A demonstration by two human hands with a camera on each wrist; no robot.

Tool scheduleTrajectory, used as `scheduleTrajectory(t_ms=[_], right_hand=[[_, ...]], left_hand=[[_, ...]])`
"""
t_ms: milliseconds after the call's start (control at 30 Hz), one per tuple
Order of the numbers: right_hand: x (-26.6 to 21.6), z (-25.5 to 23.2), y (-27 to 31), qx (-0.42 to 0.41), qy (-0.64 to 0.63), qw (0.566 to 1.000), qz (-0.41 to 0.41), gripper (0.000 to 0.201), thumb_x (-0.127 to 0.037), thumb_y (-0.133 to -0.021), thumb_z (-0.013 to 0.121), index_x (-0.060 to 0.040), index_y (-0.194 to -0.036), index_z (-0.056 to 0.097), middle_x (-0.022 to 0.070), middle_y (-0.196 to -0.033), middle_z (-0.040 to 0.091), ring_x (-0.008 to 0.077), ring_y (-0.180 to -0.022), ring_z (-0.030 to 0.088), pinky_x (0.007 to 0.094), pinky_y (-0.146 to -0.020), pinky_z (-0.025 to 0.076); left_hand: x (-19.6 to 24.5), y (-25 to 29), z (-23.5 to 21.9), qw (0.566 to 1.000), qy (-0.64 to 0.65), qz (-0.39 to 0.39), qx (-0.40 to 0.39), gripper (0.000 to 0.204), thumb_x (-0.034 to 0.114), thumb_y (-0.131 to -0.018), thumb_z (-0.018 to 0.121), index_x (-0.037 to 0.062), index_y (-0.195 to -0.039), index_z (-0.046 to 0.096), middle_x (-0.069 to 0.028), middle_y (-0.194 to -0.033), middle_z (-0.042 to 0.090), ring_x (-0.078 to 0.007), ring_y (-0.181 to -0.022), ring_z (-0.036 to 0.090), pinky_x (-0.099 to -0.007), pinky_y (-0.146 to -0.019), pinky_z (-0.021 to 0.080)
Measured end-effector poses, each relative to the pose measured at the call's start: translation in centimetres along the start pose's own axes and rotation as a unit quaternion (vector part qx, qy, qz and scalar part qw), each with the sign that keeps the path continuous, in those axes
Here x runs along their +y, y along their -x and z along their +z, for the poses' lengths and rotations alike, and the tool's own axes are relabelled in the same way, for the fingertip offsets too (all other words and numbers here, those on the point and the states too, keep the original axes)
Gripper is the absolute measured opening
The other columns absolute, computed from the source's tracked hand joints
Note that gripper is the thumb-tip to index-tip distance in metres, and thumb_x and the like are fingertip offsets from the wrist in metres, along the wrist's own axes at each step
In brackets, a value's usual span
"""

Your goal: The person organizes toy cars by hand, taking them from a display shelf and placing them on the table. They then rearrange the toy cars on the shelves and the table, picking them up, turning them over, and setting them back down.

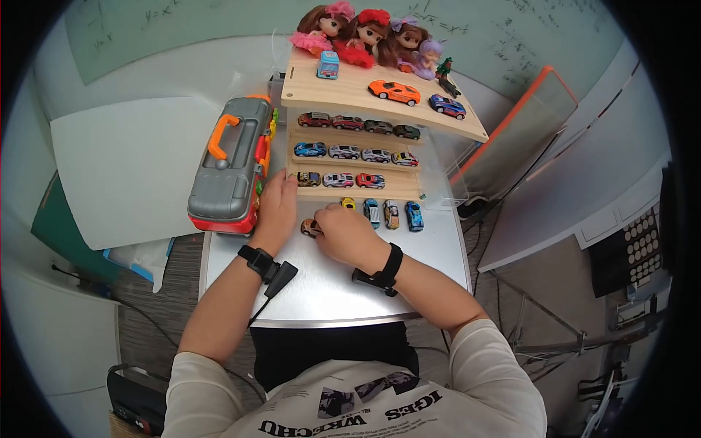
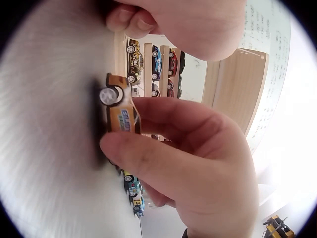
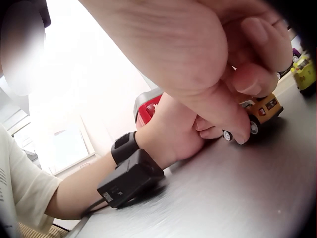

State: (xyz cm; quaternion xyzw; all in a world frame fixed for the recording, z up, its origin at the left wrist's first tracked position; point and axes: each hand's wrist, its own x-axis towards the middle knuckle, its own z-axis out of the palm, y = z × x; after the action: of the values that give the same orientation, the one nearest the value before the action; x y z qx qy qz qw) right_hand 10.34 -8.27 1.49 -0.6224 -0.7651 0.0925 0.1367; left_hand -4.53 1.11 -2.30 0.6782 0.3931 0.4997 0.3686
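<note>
An orange toy car [image 1: 308, 228] stands on the silver tabletop [image 1: 292, 292], pinched between the thumb and fingers of the right hand [image 1: 352, 237]. In the left wrist view the right thumb lies on the side of the car [image 2: 118, 119]; the right wrist view shows the car's windowed end [image 3: 270, 108] beyond the fingers. The left hand [image 1: 276, 212] rests on the table by the lower left corner of the wooden rack [image 1: 350, 191], its fingers near the rack's edge and loosely bent in the left wrist view. Several cars, one yellow [image 1: 348, 204], line the rack's front.
Three tiers hold rows of toy cars [image 1: 343, 152]. The top shelf [image 1: 321, 91] carries dolls [image 1: 369, 40], an orange sports car [image 1: 394, 93] and other toys. A grey and red toolbox [image 1: 230, 168] stands left of the left hand. Clear panels [image 1: 445, 164] flank the rack's right side.
</note>
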Motion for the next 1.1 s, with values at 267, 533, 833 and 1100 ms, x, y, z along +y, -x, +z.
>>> scheduleTrajectory(t_ms=[267, 533, 833, 1100], right_hand=[[9.8, -8.6, 1.4, 0.181, 0.092, 0.973, 0.108, 0.021, -0.007, -0.081, 0.072, -0.0014, -0.102, 0.072, 0.0199, -0.099, 0.072, 0.0400, -0.094, 0.069, 0.0478, -0.082, 0.056], [15.1, -6.3, 1.0, 0.075, 0.262, 0.954, 0.123, 0.014, -0.002, -0.084, 0.064, -0.0051, -0.092, 0.075, 0.0169, -0.093, 0.074, 0.0363, -0.088, 0.073, 0.0454, -0.074, 0.060], [15.6, -5.9, 0.6, 0.041, 0.260, 0.951, 0.160, 0.015, -0.004, -0.083, 0.064, -0.0067, -0.095, 0.074, 0.0172, -0.096, 0.073, 0.0386, -0.093, 0.071, 0.0490, -0.079, 0.058], [11.3, -6.5, -0.5, 0.112, 0.144, 0.982, 0.055, 0.019, -0.009, -0.083, 0.068, -0.0076, -0.101, 0.074, 0.0153, -0.094, 0.074, 0.0354, -0.091, 0.072, 0.0473, -0.078, 0.059]], left_hand=[[-0.6, -0.2, -0.1, 1.000, 0.004, -0.019, -0.021, 0.040, 0.023, -0.105, 0.051, -0.0113, -0.124, 0.059, -0.0275, -0.111, 0.069, -0.0378, -0.106, 0.067, -0.0425, -0.095, 0.049], [-1.7, -0.3, 0.4, 1.000, 0.014, -0.007, -0.010, 0.040, 0.023, -0.106, 0.051, -0.0120, -0.126, 0.058, -0.0247, -0.113, 0.069, -0.0322, -0.107, 0.066, -0.0380, -0.095, 0.049], [-2.0, -0.4, 0.4, 0.999, 0.011, -0.024, -0.024, 0.045, 0.021, -0.104, 0.054, -0.0134, -0.131, 0.056, -0.0300, -0.121, 0.067, -0.0394, -0.117, 0.065, -0.0419, -0.102, 0.048], [-0.5, -0.3, 0.0, 0.999, -0.001, -0.021, -0.032, 0.044, 0.019, -0.102, 0.055, -0.0138, -0.131, 0.056, -0.0302, -0.122, 0.067, -0.0395, -0.117, 0.065, -0.0423, -0.102, 0.048]])
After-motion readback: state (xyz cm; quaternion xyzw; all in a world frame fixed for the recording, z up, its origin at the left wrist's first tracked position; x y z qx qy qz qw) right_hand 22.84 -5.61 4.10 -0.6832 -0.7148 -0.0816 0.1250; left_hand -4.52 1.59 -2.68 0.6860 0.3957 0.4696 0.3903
